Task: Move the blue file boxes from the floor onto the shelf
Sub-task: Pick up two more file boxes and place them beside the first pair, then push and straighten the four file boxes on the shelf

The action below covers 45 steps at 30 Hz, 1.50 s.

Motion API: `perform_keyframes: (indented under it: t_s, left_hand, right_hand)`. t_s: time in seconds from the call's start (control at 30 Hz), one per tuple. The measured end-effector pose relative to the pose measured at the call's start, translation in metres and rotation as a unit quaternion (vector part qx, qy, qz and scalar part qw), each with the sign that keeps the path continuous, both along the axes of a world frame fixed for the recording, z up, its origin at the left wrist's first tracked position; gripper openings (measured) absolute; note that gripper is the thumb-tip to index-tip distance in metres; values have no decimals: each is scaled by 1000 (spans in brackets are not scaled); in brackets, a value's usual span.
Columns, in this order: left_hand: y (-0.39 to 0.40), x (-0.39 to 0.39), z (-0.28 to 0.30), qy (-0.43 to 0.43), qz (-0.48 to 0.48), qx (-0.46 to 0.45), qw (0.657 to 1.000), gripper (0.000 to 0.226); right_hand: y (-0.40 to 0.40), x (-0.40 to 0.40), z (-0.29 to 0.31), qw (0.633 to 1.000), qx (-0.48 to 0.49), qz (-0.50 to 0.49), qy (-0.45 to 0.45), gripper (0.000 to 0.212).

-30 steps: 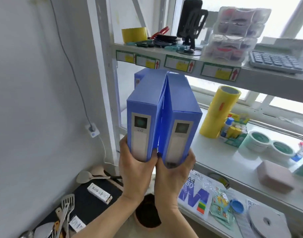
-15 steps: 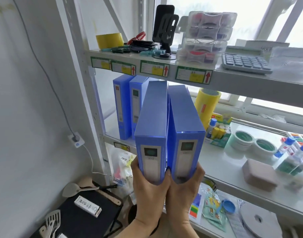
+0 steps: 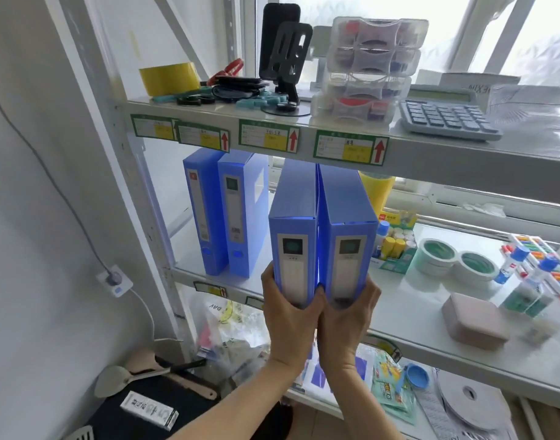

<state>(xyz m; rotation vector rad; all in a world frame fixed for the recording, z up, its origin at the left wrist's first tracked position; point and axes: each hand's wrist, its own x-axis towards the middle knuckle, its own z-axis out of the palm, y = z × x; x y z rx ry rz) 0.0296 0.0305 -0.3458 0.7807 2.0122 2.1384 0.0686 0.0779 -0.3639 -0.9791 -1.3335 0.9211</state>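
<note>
Gripping two blue file boxes at once, one per hand, low in the middle of the frame. The left hand [image 3: 289,308] is closed around the bottom end of the left box [image 3: 293,249], and the right hand [image 3: 348,312] is closed the same way on the right box [image 3: 350,246]. Both boxes are upright, spines facing the camera, pressed side by side so they touch along their length. My guess is that's so they slide in as one block instead of two trips.

Holding them by the bottom ends makes sense too, since it leaves the far ends free to go in first. Those far ends already reach in under the labelled edge of the upper shelf [image 3: 272,138], above the middle shelf [image 3: 415,312], though I can't tell if they're resting on it yet.

Further back, centre left, two more shelved boxes [image 3: 224,217] stand upright by the frame post, and there's a gap just to their right, so that's probably the slot. Behind on the right sits a yellow roll [image 3: 375,192], close enough to be bumped.
</note>
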Motion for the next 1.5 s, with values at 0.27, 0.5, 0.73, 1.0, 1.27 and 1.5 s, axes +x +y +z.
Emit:
perform_keyframes:
  t_s: [0.27,0.5,0.73,1.0,1.27,1.5]
  left_hand:
    - [67,-73,24,47,-3,-7,999,72]
    - [100,-136,17,52,-8,-28,998,75]
    - [116,-174,6,25,-50,-46,997,81]
    - [110,-181,-19,26,-85,-42,995,78]
    - [60,-167,-37,115,-101,-83,985,78]
    - [-8,-213,-46,128,62,-79,987,73]
  right_hand:
    - [69,-74,19,999,27,-16,10,67]
    - [98,-132,16,1000,8,-9,16,66]
    - [103,-160,-2,999,-15,-15,30,68]
    - [101,-158,-19,1000,-1,-6,-18,73]
    - [102,-142,-36,995,1,-15,-96,87]
    - [109,-124,-66,977,-87,70,-182,98]
